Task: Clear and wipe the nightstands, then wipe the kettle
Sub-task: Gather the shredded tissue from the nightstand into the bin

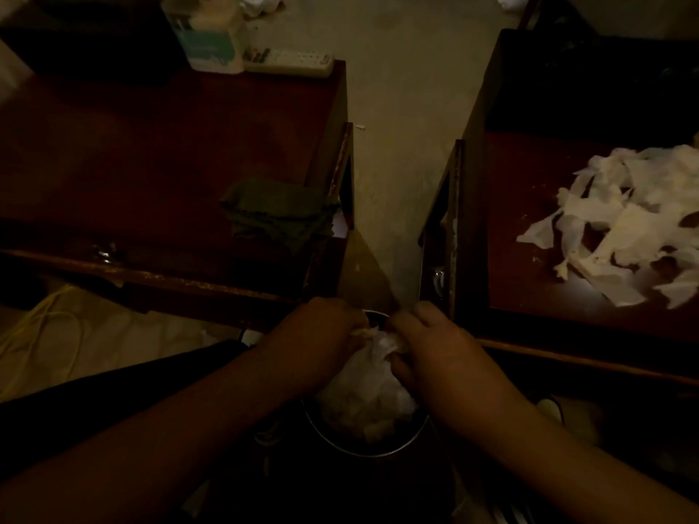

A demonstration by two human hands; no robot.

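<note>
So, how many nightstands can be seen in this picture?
2. The left nightstand carries a green cloth, a bottle and a remote. The right nightstand carries torn white paper. More may stand outside the view.

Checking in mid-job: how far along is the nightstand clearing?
Partly done. Both hands, left hand and right hand, grip white paper over the bin. Torn tissue still covers the right nightstand; the green cloth lies unused on the left nightstand.

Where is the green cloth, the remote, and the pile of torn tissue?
green cloth (278, 213), head view, middle of the folds.
remote (299, 62), head view, its button face.
torn tissue pile (624, 217), head view, middle of the heap.
</note>
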